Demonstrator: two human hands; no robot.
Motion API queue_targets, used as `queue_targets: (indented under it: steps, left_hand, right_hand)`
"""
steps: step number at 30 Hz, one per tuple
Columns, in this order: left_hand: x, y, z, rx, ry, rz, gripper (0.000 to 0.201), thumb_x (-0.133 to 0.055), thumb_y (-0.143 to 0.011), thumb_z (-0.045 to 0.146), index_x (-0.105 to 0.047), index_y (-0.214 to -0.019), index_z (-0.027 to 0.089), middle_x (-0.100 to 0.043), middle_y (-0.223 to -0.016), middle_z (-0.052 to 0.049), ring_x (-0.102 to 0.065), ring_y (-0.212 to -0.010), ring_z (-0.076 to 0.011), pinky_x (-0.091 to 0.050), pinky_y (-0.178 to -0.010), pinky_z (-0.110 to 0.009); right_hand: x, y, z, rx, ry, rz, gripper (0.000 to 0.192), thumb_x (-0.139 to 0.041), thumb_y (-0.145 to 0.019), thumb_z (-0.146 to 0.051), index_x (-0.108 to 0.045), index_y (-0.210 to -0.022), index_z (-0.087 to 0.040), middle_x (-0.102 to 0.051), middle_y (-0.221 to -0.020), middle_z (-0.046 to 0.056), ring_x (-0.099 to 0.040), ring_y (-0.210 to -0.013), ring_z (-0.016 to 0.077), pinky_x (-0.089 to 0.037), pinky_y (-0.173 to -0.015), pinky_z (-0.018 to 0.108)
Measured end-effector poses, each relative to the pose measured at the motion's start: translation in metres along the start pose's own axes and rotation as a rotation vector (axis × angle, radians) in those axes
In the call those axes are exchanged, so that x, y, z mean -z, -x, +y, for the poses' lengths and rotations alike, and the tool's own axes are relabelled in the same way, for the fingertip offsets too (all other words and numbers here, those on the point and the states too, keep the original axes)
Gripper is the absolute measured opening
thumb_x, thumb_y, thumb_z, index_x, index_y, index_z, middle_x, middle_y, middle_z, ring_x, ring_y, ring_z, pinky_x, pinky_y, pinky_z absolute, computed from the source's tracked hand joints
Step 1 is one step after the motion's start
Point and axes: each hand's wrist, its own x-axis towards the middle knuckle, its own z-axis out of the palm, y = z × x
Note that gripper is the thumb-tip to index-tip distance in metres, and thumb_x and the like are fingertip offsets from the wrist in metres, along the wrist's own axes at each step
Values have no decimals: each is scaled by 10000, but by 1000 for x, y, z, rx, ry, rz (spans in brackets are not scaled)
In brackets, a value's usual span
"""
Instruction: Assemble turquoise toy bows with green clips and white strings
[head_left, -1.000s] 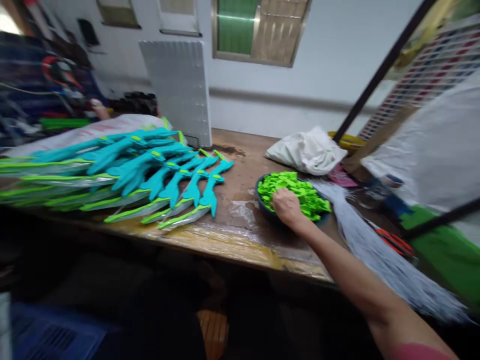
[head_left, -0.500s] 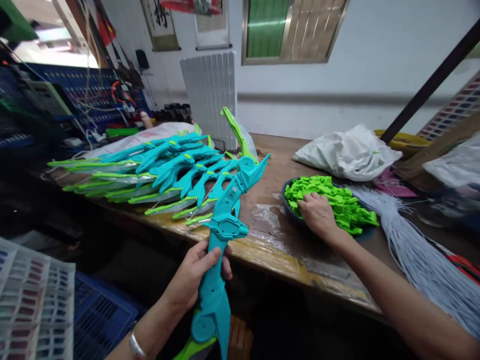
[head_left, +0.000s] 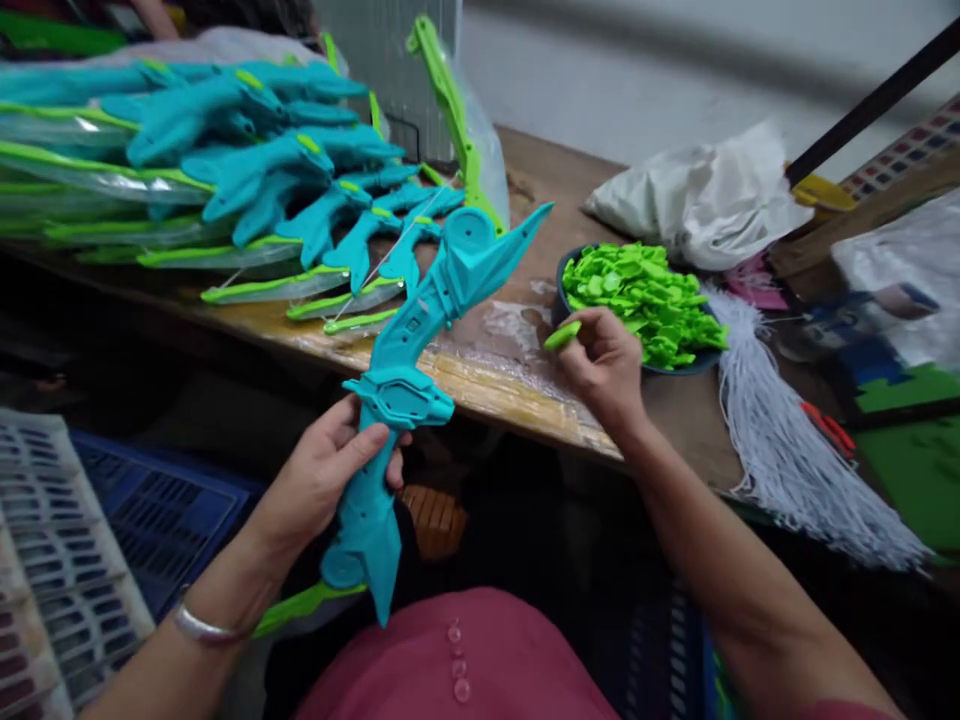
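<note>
My left hand [head_left: 334, 460] is wrapped round the middle of a teal plastic toy bow [head_left: 405, 400], which stands tilted in front of me. Bright green limbs with clear film extend from its upper and lower ends. Between the thumb and fingers of my right hand [head_left: 604, 370] is a small green plastic piece [head_left: 562, 336], held just left of a dark bowl [head_left: 675, 370]. Many similar green pieces [head_left: 637, 295] are heaped in that bowl. On the table to the left lies a pile of teal and green toy bows [head_left: 262, 160].
The wooden table [head_left: 525, 385] has a taped front edge. Behind the bowl sits a white sack [head_left: 705, 200]. A bundle of pale strings [head_left: 795, 450] hangs over the edge at right, near red-handled scissors [head_left: 829, 428]. Plastic crates [head_left: 165, 510] stand low at left.
My right hand has come out of the bowl toward the bow, with a green piece in its fingers. My left hand still grips the bow. The head view has tilted down.
</note>
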Motion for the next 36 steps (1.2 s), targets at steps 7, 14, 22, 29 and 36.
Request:
queue_targets:
  steps: [7,14,22,29,36]
  left_hand:
    - [-12,-5,-26,51,146,-29,452,-898,-745,372,-614,-1039,179,-685,-790,13,-590,-563,-97,-517,-526,-201]
    - [-9,-2,-29,196,217,-43,458,-927,-691,326,-573,-933,167,-599,-615,53,-517,-483,-81,-464,-462,-183]
    - [-7,2,-34,49,135,52,403,-887,-758,356,-579,-950,184,-601,-626,50,-516,-507,-86,-457,-489,-192]
    - [-15,10,-32,-1,78,137,294,-738,-921,419,-567,-1034,208,-609,-658,46,-545,-559,-105,-494,-536,-215]
    - [-26,16,-33,39,128,123,318,-726,-930,429,-596,-1115,205,-627,-743,29,-558,-581,-100,-503,-544,-214]
  right_hand:
    - [-74,79,-79,321,-293,-133,173,-544,-934,-101,-599,-1033,-231,-683,-826,5,-633,-687,126,-507,-628,246]
    - [-89,98,-84,518,-102,-15,158,-550,-965,-113,-621,-1093,-174,-672,-836,73,-597,-699,167,-512,-616,302]
    - [-71,110,-109,52,-460,-237,322,-649,-942,-153,-652,-1264,-153,-683,-1052,104,-674,-927,179,-584,-791,296]
    - [-70,102,-111,-297,-711,-150,194,-673,-965,-173,-726,-1122,-273,-722,-987,-5,-704,-871,119,-565,-783,219]
    - [-70,86,-108,4,-506,-18,207,-701,-939,-109,-706,-1103,-234,-717,-921,2,-684,-808,128,-549,-732,241]
